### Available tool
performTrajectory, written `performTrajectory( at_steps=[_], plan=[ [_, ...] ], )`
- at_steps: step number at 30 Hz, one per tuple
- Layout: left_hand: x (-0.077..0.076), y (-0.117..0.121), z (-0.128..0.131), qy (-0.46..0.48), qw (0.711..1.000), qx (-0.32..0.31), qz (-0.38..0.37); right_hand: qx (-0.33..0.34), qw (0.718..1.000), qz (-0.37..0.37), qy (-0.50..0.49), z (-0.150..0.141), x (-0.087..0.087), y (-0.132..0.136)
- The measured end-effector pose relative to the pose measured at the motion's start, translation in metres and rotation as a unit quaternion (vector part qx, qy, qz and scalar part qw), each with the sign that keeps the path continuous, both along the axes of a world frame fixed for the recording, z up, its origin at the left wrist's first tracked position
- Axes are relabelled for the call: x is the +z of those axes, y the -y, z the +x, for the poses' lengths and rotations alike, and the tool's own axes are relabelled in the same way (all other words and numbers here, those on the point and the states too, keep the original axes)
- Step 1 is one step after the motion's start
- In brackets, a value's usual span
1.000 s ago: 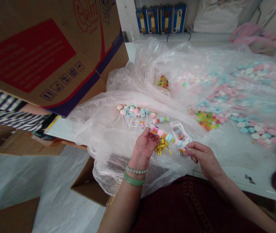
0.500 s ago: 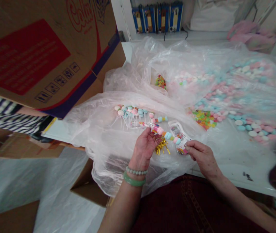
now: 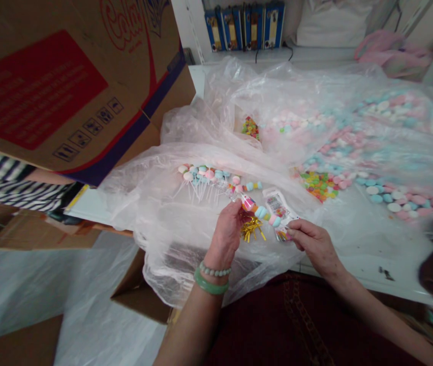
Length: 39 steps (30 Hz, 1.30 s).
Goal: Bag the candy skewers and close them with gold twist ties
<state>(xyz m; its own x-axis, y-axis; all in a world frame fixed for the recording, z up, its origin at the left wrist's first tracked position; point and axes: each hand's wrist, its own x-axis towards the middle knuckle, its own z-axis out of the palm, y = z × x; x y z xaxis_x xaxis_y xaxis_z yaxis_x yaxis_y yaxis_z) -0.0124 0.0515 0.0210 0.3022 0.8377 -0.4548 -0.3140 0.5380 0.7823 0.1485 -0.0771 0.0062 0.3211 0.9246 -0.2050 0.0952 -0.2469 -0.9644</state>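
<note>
My left hand, with two bead bracelets at the wrist, is closed on the end of a candy skewer strung with pink, blue and orange pieces. The skewer runs to the right toward a small clear printed packet that my right hand pinches at its near end. A bunch of gold twist ties lies on the plastic just under the skewer. Behind it lies a row of several finished candy sticks.
Loose plastic sheeting covers the table. Heaps of pink, blue and white candies and small multicoloured sweets lie to the right. A big cardboard box hangs at upper left, above a person's striped sleeve.
My left hand has turned and the skewer's left end has drawn in toward my fingers. My right hand has stayed pinched on the packet, shifting slightly left.
</note>
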Motion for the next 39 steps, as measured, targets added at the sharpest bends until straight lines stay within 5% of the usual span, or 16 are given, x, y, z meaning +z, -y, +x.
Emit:
performTrajectory(
  at_steps=[7, 15, 24, 29, 32, 34, 36, 39],
  plan=[
    [-0.007, 0.004, 0.0, -0.03, 0.998, -0.02, 0.059, 0.039, 0.998, -0.049, -0.021, -0.007, 0.001, -0.002],
    [-0.003, 0.007, 0.008, 0.031, 0.999, -0.037, 0.017, 0.061, 0.994, -0.03, -0.089, -0.021, 0.003, -0.016],
    [0.019, -0.018, -0.016, 0.167, 0.985, -0.038, -0.035, 0.058, 0.994, -0.037, -0.089, -0.02, -0.006, -0.021],
    [0.018, -0.016, 0.0, 0.143, 0.988, 0.017, -0.055, 0.069, 0.991, 0.002, 0.118, -0.016, 0.001, -0.025],
    [0.013, -0.012, 0.012, 0.135, 0.988, 0.06, -0.038, 0.087, 0.937, 0.071, 0.33, -0.018, 0.003, -0.025],
    [0.01, -0.009, 0.016, 0.133, 0.988, 0.073, -0.038, 0.1, 0.911, 0.099, 0.387, -0.021, 0.002, -0.024],
    [0.009, -0.006, 0.018, 0.124, 0.988, 0.077, -0.043, 0.097, 0.927, 0.09, 0.351, -0.025, 0.001, -0.025],
    [0.009, -0.003, 0.018, 0.117, 0.99, 0.067, -0.047, 0.067, 0.988, 0.02, 0.141, -0.029, 0.0, -0.03]
  ],
)
